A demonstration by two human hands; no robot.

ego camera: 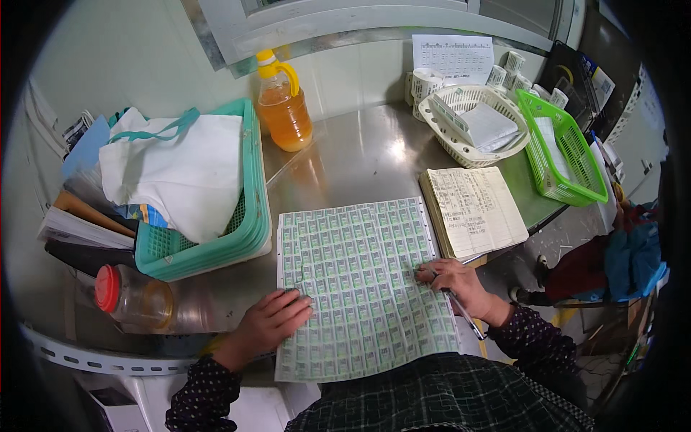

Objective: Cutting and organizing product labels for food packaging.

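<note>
A large sheet of small green-and-white printed labels [367, 291] lies before me on the steel tabletop, its near edge reaching my dark checked apron. The fingers of my left hand [278, 318] rest on the sheet's left margin, slightly spread; the thumb is hidden. At the right margin, my right hand [459, 286] holds a pen [467, 316], its clear barrel slanting down and out from the palm. The fingertips of that hand touch the labels. Just beyond it, a thick open notebook [475, 210] with handwritten pages lies beside the sheet's upper right corner.
Stacked teal plastic baskets [253, 216] hold a white cloth bag [178, 173]. A yellow-capped bottle [283, 108] stands behind; a red-lidded jar [135, 299] lies at left. White [464, 154] and green baskets [583, 186] sit near label rolls [426, 83]. Another person [599, 264] is at right.
</note>
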